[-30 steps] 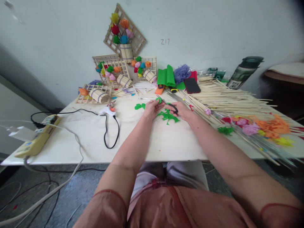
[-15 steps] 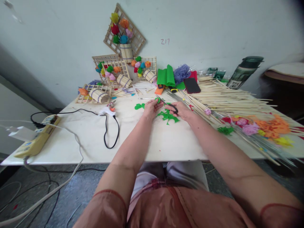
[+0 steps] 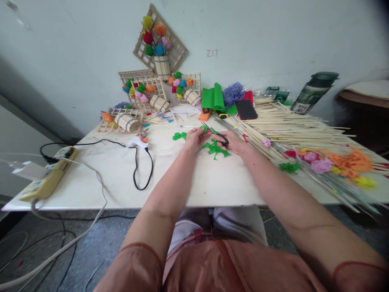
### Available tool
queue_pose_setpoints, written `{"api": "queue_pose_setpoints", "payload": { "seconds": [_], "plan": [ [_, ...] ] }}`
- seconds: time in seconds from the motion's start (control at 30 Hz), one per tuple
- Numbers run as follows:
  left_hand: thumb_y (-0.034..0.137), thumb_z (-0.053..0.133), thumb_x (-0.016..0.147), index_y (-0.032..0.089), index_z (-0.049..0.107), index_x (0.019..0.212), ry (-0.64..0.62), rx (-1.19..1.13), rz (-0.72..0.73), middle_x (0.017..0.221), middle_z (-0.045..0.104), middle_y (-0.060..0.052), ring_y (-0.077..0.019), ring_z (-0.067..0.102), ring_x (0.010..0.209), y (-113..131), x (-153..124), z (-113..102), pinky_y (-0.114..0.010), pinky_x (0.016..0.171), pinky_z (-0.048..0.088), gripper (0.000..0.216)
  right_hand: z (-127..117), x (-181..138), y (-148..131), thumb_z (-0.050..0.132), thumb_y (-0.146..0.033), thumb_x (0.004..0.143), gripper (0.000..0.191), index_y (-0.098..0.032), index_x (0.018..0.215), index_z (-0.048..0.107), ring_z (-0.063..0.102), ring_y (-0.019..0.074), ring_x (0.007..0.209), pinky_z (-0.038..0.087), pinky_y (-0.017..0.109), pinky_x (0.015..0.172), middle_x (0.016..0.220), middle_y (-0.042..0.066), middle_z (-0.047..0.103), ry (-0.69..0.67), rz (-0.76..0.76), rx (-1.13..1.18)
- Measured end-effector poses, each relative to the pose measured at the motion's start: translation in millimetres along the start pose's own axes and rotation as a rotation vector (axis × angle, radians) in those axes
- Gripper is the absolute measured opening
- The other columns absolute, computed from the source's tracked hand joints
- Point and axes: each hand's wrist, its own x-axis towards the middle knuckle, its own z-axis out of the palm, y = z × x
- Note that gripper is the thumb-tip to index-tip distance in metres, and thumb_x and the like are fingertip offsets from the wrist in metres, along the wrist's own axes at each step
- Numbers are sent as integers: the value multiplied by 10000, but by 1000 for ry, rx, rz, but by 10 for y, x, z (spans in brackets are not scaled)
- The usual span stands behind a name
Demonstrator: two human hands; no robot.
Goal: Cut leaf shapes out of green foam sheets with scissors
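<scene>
My left hand (image 3: 194, 140) pinches a small green paper piece (image 3: 204, 129) just above the white table (image 3: 212, 182). My right hand (image 3: 232, 142) is closed round the black handles of a pair of scissors (image 3: 219, 136), whose blades point left into that green piece. Cut green leaf shapes (image 3: 215, 149) lie on the table between and under both hands. Another green scrap (image 3: 178, 136) rests left of my left hand.
A heap of bamboo sticks (image 3: 288, 123) and paper flowers (image 3: 322, 164) fills the right side. A glue gun (image 3: 136, 141) with a black cord, a power strip (image 3: 48, 178), stick frames with flowers (image 3: 146, 93), green paper rolls (image 3: 212, 98) and a phone (image 3: 245, 109) sit behind.
Hardly anything has moved. Both hands stay at the same spot with the scissors at the green piece; the view shifted very slightly.
</scene>
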Motion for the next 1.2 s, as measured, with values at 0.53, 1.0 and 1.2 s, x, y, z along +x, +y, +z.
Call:
{"api": "queue_pose_setpoints", "payload": {
  "seconds": [0.53,1.0,1.2],
  "plan": [
    [114,642,800,119,581,671,-34,7,11,635,682,-35,-135,698,647,0,3,-16,-305,835,559,143,6,2,-25,792,-383,726,342,-154,639,553,329,41,323,203,194,281,448,-45,448,30,-21,-61],
    [78,600,823,115,612,719,-13,-16,-3,680,704,-53,-166,729,771,14,22,-31,-311,874,555,112,-12,19,-11,797,-382,710,332,-148,649,569,333,36,323,199,178,281,447,-41,458,24,-25,-59],
    [78,609,820,117,603,701,12,-18,-7,668,697,-47,-164,729,778,34,-11,-8,-307,870,555,126,-24,49,22,799,-396,704,337,-148,660,577,326,34,331,197,170,283,447,-43,454,12,-27,-63]
  ]
}}
